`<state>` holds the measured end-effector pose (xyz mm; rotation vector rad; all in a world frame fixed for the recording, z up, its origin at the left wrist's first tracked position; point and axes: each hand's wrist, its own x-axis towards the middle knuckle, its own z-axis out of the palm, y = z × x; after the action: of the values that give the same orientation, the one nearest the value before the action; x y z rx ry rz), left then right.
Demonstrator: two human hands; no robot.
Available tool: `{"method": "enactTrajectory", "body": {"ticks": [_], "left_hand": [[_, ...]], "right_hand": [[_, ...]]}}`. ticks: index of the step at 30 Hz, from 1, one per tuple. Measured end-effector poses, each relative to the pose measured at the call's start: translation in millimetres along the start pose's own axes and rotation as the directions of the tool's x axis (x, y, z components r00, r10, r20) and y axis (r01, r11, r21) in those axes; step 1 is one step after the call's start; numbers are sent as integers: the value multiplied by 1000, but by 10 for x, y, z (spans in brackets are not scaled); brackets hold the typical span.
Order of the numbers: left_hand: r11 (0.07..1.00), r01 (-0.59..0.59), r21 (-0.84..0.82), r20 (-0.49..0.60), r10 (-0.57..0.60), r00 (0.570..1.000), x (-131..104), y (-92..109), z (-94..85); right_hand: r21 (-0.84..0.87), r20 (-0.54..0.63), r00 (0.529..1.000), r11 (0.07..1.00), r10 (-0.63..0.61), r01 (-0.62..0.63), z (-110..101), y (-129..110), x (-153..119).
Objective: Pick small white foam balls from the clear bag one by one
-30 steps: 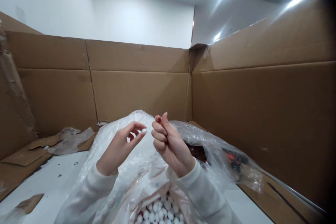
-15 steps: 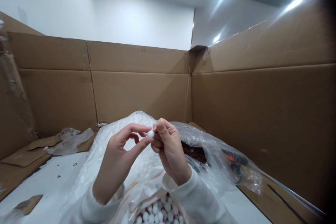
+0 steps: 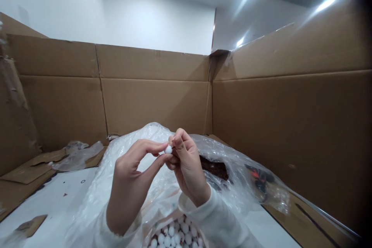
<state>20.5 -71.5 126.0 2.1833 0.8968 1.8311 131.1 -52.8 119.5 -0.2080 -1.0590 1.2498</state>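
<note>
A small white ball point(image 3: 168, 150) is pinched between the thumb and forefinger of my left hand point(image 3: 133, 180). Right beside it, my right hand point(image 3: 188, 166) has its thumb and fingers closed together against the ball's right side. Whatever those fingers grip is too small and hidden to name. Below both hands, a bag point(image 3: 151, 226) lies open with many similar white balls point(image 3: 176, 234) inside, some showing dark reddish bits between them.
Clear plastic wrapping point(image 3: 99, 186) spreads behind the hands. Under plastic on the right lie a dark brown piece point(image 3: 215, 168) and a red-and-black item point(image 3: 258, 180). Tall cardboard walls point(image 3: 154, 97) enclose the white surface point(image 3: 62, 193). Cardboard scraps point(image 3: 27, 170) lie left.
Both hands stay together around the ball. My left wrist has swung slightly right, and its fingers sit a little closer to my right hand.
</note>
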Motion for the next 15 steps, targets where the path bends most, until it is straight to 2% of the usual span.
{"method": "enactTrajectory", "body": {"ticks": [15], "left_hand": [[994,-99,50,-15,100,995,-24,2,13]], "right_hand": [[-24,27,998,998,-51,51,1,33,19]]}}
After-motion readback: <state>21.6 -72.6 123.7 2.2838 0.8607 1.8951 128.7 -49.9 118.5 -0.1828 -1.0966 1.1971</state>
